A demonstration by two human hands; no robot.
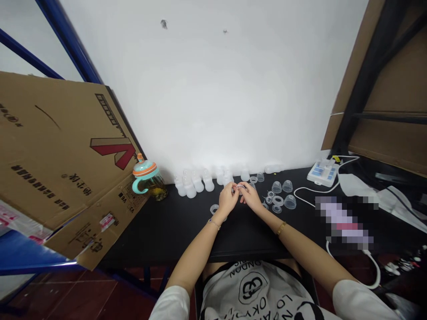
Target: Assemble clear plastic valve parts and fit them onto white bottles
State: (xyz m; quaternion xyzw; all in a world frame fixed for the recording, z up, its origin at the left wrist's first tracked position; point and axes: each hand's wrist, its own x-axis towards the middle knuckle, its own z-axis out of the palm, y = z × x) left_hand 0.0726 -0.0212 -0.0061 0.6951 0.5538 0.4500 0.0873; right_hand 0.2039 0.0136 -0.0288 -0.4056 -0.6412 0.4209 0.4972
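Note:
My left hand (228, 198) and my right hand (250, 196) meet over the black table, fingers closed around a small whitish ring (240, 188), apparently a bottle collar. Fingers cover most of it. Behind them, along the wall, stand several white baby bottles (189, 186) with clear tops. Beside my left wrist lies a translucent ring (214, 208), partly hidden by the arm. To the right of my right hand are several clear dome caps (289, 202), a loose white collar (278, 201) and small clear parts (269, 198).
A teal-lidded glass jug (156, 189) stands at the table's left, against a large cardboard box (66, 146). At the right are a white and blue plastic case (322, 173), a white cable (305, 189) and a pixelated object (343, 222). A white wall rises behind the table.

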